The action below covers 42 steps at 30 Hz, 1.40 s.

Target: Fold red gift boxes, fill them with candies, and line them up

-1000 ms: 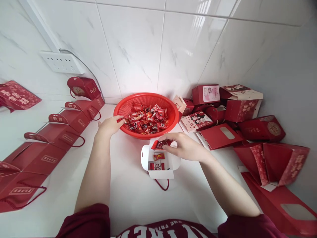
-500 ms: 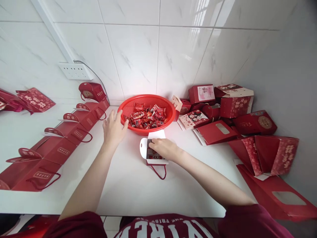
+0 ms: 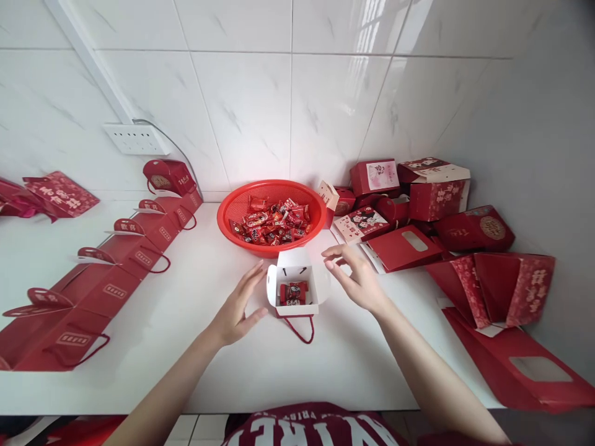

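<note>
A small box (image 3: 318, 291), white inside, stands with its flaps up at the middle of the table. Red wrapped candies (image 3: 294, 293) lie in it, and a dark red cord handle (image 3: 304, 339) rests at its near side. Left of the box is my left hand (image 3: 239, 310), fingers apart and holding nothing. My right hand (image 3: 353, 277), also without anything in it, hovers to the right of the box with its fingers spread. Behind the box, a red plastic basket (image 3: 223, 214) contains many red wrapped candies (image 3: 274, 222).
Red gift boxes (image 3: 125, 248) stand in a diagonal row at the left. Many more boxes (image 3: 404, 248) are piled at the right. A flat red packet (image 3: 62, 193) lies at the far left. Behind the white table (image 3: 232, 378) is a tiled wall with a socket strip (image 3: 137, 139).
My right hand has come out of the box and moved right, opening. My left hand has come down from the basket's left side to beside the box. The candies in the box are now exposed.
</note>
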Motion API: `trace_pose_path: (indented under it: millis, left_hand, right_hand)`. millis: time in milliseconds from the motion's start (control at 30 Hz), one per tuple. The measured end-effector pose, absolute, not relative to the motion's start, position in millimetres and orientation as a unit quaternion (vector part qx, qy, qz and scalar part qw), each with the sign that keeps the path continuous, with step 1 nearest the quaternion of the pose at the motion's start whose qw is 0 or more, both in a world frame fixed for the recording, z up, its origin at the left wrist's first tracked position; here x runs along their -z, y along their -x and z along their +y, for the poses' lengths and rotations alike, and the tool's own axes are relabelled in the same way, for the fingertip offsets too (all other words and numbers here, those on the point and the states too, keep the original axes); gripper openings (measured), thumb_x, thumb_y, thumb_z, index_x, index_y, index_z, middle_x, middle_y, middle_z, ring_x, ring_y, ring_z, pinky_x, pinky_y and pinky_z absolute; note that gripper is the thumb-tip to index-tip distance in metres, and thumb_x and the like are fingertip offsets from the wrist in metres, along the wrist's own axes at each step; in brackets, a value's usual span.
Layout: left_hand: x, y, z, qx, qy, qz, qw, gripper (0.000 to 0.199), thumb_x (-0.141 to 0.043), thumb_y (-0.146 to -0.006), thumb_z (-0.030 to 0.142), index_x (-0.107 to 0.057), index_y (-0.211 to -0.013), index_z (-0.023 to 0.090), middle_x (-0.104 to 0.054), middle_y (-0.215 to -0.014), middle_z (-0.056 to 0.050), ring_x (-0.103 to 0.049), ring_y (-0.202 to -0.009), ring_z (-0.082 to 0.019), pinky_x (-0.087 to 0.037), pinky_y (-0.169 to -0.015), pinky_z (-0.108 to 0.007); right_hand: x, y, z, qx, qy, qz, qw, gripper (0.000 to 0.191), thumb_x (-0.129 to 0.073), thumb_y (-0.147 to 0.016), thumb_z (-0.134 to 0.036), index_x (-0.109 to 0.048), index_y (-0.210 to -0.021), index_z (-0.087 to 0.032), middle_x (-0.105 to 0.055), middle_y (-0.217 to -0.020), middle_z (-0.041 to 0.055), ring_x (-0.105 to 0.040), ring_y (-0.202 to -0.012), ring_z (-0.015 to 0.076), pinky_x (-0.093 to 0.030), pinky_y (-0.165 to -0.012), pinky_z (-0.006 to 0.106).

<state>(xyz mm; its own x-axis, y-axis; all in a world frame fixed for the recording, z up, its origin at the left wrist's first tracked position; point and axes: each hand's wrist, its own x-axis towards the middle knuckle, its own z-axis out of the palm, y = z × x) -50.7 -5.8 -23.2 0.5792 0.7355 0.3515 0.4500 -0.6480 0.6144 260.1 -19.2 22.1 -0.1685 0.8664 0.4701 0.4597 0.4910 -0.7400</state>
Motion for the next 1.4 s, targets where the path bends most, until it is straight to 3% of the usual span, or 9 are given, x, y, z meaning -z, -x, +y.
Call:
trace_pose_path:
  millis: [133,267,500,667,733,833,1033,1233,1400]
  left_hand:
    - [25.1,39.3,0.5,-0.258,-0.885,0.293,0.255,0.08,-0.06,-0.088,0.052,-0.022,-0.156,0.03,-0.001,-0.165,-0.009,-0.009,-0.15,-0.039,-0.024,-0.118,-0.057]
    - [29.5,25.4,9.6,-0.252,-0.884,0.278,0.28,0.077,-0.06,-0.087,0.055,-0.03,-0.153,0.029,0.001,-0.165,-0.01,-0.01,-0.15,-0.041,-0.026,-0.117,-0.056]
    - [50.5,14.8,13.4,-0.291,-0.86,0.278,0.313,0.067,-0.059,-0.086,0.048,-0.039,-0.145,0.025,-0.01,-0.163,-0.014,-0.017,-0.148,-0.041,-0.03,-0.115,-0.056]
    - [55.1,15.1,6.8,-0.27,-0.86,0.307,0.307,0.111,-0.078,-0.069,0.052,-0.013,-0.156,0.029,-0.037,-0.15,-0.017,-0.04,-0.136,-0.041,-0.04,-0.109,-0.055]
    - [54.3,15.8,4.3,-0.259,-0.852,0.325,0.319,0.128,-0.085,-0.057,0.058,-0.009,-0.156,0.03,-0.041,-0.146,-0.017,-0.047,-0.13,-0.041,-0.043,-0.106,-0.056]
    - [54.3,15.5,2.9,-0.268,-0.831,0.338,0.351,0.13,-0.088,-0.048,0.062,-0.016,-0.152,0.031,-0.043,-0.144,-0.018,-0.051,-0.126,-0.042,-0.046,-0.103,-0.057]
    - [63.7,8.9,5.4,-0.39,-0.788,0.263,0.397,0.118,-0.089,-0.051,0.059,-0.021,-0.145,0.034,-0.042,-0.143,-0.017,-0.045,-0.134,-0.041,-0.044,-0.105,-0.058]
    - [73.8,9.2,4.6,-0.396,-0.786,0.282,0.382,0.122,-0.09,-0.048,0.058,-0.02,-0.146,0.038,-0.049,-0.137,-0.014,-0.059,-0.118,-0.038,-0.052,-0.097,-0.055]
    - [78.1,10.7,5.5,-0.406,-0.771,0.312,0.379,0.12,-0.086,-0.049,0.066,-0.022,-0.147,0.039,-0.049,-0.135,-0.012,-0.061,-0.113,-0.039,-0.053,-0.094,-0.058]
  right_hand:
    - [24.9,-256.5,-31.9,-0.301,0.413,-0.727,0.458,0.071,-0.046,-0.095,-0.06,-0.026,-0.153,-0.024,-0.035,-0.155,0.0154,-0.04,-0.14,0.0293,-0.039,-0.111,0.049]
    - [48.2,-247.3,-39.3,-0.315,0.392,-0.759,0.414,0.097,-0.046,-0.088,-0.072,0.0,-0.159,-0.024,-0.01,-0.165,0.013,-0.017,-0.151,0.0309,-0.021,-0.121,0.052]
    - [46.3,-243.0,-34.6,-0.268,0.355,-0.818,0.365,0.102,-0.047,-0.081,-0.08,-0.014,-0.158,-0.022,-0.021,-0.162,0.0156,-0.02,-0.149,0.0345,-0.014,-0.121,0.057]
    - [48.3,-246.5,-35.1,-0.277,0.365,-0.806,0.375,0.108,-0.062,-0.072,-0.078,-0.018,-0.155,-0.025,-0.033,-0.153,0.0165,-0.03,-0.144,0.0364,-0.019,-0.12,0.059]
    - [49.8,-247.2,-37.2,-0.287,0.37,-0.794,0.387,0.107,-0.064,-0.071,-0.077,-0.02,-0.154,-0.025,-0.037,-0.148,0.0166,-0.034,-0.141,0.0368,-0.024,-0.118,0.058]
    - [49.9,-246.3,-41.5,-0.31,0.388,-0.771,0.399,0.093,-0.06,-0.08,-0.07,-0.022,-0.153,-0.026,-0.039,-0.143,0.0158,-0.037,-0.137,0.0361,-0.033,-0.114,0.057]
    - [44.0,-243.2,-47.1,-0.303,0.407,-0.739,0.443,0.074,-0.067,-0.079,-0.059,-0.037,-0.141,-0.031,-0.042,-0.126,0.0125,-0.044,-0.126,0.0346,-0.044,-0.105,0.054]
    - [36.0,-242.5,-48.1,-0.332,0.45,-0.696,0.451,0.051,-0.074,-0.078,-0.045,-0.045,-0.117,-0.03,-0.043,-0.121,0.0105,-0.047,-0.122,0.0313,-0.049,-0.099,0.048]
    - [29.3,-244.8,-49.6,-0.273,0.433,-0.736,0.444,0.034,-0.07,-0.08,-0.031,-0.049,-0.107,-0.028,-0.045,-0.118,0.0101,-0.045,-0.125,0.033,-0.044,-0.105,0.057]
